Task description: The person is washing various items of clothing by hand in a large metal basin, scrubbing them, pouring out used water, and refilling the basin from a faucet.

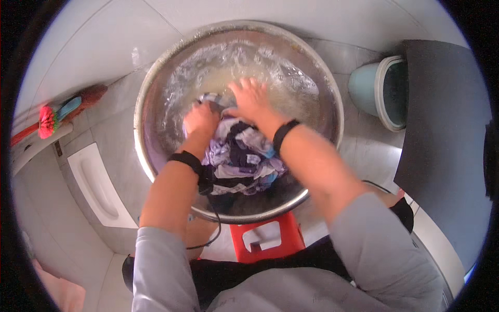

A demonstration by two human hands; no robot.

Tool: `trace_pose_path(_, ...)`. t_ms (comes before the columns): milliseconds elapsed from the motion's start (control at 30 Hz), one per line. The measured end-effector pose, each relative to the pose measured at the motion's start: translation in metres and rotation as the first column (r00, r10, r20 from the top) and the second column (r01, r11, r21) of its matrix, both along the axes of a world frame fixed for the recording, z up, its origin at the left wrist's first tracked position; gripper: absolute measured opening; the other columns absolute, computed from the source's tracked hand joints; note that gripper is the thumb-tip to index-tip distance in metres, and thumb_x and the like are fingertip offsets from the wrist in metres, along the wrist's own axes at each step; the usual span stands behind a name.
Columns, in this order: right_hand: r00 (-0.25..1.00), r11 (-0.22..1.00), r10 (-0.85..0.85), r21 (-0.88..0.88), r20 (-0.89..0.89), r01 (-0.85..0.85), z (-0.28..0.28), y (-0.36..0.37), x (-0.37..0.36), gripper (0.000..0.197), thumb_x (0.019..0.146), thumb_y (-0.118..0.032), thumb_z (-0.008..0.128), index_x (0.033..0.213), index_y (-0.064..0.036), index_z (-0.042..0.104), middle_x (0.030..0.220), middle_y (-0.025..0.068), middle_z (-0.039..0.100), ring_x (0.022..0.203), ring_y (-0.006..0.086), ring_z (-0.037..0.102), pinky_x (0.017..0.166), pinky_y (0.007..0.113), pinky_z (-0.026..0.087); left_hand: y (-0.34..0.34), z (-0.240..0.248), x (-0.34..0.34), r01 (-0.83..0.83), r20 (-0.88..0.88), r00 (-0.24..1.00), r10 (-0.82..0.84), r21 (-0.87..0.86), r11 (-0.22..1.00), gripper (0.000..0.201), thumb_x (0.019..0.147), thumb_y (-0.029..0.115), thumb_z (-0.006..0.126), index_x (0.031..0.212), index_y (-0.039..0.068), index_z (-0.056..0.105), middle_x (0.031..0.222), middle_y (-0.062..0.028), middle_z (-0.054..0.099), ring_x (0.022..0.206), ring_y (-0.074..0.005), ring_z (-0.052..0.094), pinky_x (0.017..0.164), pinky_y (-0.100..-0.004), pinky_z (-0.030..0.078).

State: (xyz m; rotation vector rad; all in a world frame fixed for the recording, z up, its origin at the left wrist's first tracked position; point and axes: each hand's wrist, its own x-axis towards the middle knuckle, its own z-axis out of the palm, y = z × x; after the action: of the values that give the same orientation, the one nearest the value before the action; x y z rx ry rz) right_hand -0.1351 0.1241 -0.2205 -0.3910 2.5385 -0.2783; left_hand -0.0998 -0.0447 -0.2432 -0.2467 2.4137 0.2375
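Note:
A wide metal basin (pixel 143 122) holds sudsy, slightly cloudy water (pixel 223 73) and a heap of wet clothes (pixel 244 156) in purple, white, black and blue. My left hand (pixel 202 118) is closed on a dark part of the clothing at the heap's far left side. To its right, my right hand (pixel 251 101) is spread open over the water at the far edge of the heap, its fingers a little blurred. The lower palm is close to the cloth; whether it touches cannot be told. Both wrists wear black bands.
A red plastic stool (pixel 267 239) is under the basin's near rim. At right are a pale blue bucket (pixel 366 88) and a dark grey panel (pixel 442 114). A white squat toilet (pixel 99 184) is set in the left floor, with red and blue brushes (pixel 67 109) by the wall.

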Motion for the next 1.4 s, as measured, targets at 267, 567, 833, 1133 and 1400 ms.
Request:
trace_pose_path(267, 0.819, 0.957, -0.035, -0.216, 0.572, 0.192, 0.006, 0.031, 0.031, 0.086, 0.074, -0.068, 0.067, 0.137, -0.0105, 0.053, 0.132, 0.0204, 0.059, 0.122, 0.0357, 0.056, 0.103, 0.043, 0.045, 0.011, 0.021, 0.057, -0.426, -0.109, 0.886, 0.45, 0.189, 0.885, 0.129, 0.061, 0.069, 0.08, 0.155, 0.013, 0.011, 0.146, -0.0313, 0.032, 0.137, -0.0455, 0.035, 0.111, -0.0485, 0.035)
trace_pose_path(567, 0.994, 0.967, -0.1, -0.238, -0.033, 0.089, 0.106, 0.039, 0.172, 0.042, 0.068, -0.04, 0.074, 0.098, -0.011, 0.069, 0.105, 0.012, 0.065, 0.105, 0.0355, 0.058, 0.083, 0.05, 0.05, -0.016, 0.09, 0.114, -0.237, 0.266, 0.959, 0.102, 0.549, 0.801, 0.123, 0.056, 0.069, 0.082, 0.146, -0.002, 0.038, 0.137, -0.026, 0.054, 0.128, -0.0347, 0.053, 0.105, -0.0398, 0.043)
trace_pose_path(833, 0.963, 0.995, 0.04, -0.101, 0.267, -0.014, 0.142, 0.07, 0.224, 0.053, 0.071, -0.041, 0.076, 0.113, -0.0101, 0.066, 0.115, 0.0134, 0.06, 0.118, 0.0372, 0.05, 0.095, 0.049, 0.049, 0.024, 0.164, 0.165, 0.237, 0.098, 0.96, -0.262, 0.215, 0.947, 0.093, 0.056, 0.062, 0.084, 0.134, 0.019, 0.059, 0.15, -0.0213, 0.037, 0.141, -0.0359, 0.035, 0.112, -0.0621, 0.026)
trace_pose_path(1133, 0.999, 0.999, -0.005, -0.047, 0.038, 0.006, 0.105, 0.045, 0.229, 0.054, 0.066, -0.04, 0.084, 0.103, -0.0062, 0.063, 0.107, 0.0105, 0.055, 0.112, 0.0315, 0.05, 0.082, 0.045, 0.054, 0.03, 0.077, 0.21, -0.089, -0.101, 0.984, 0.147, 0.439, 0.894, 0.132, 0.049, 0.044, 0.095, 0.149, 0.003, 0.019, 0.154, -0.0384, 0.005, 0.144, -0.0504, 0.018, 0.114, -0.0479, 0.032)
trace_pose_path(1400, 0.999, 0.999, -0.031, -0.022, -0.04, 0.03, 0.057, 0.02, 0.175, 0.059, 0.061, -0.036, 0.088, 0.106, -0.0092, 0.06, 0.108, 0.0104, 0.052, 0.111, 0.0313, 0.049, 0.086, 0.048, 0.045, 0.005, 0.025, 0.148, -0.16, 0.111, 0.985, 0.131, 0.329, 0.931, 0.146, 0.05, 0.04, 0.095, 0.158, 0.02, -0.002, 0.157, -0.0328, 0.01, 0.141, -0.0489, 0.029, 0.113, -0.0496, 0.033)
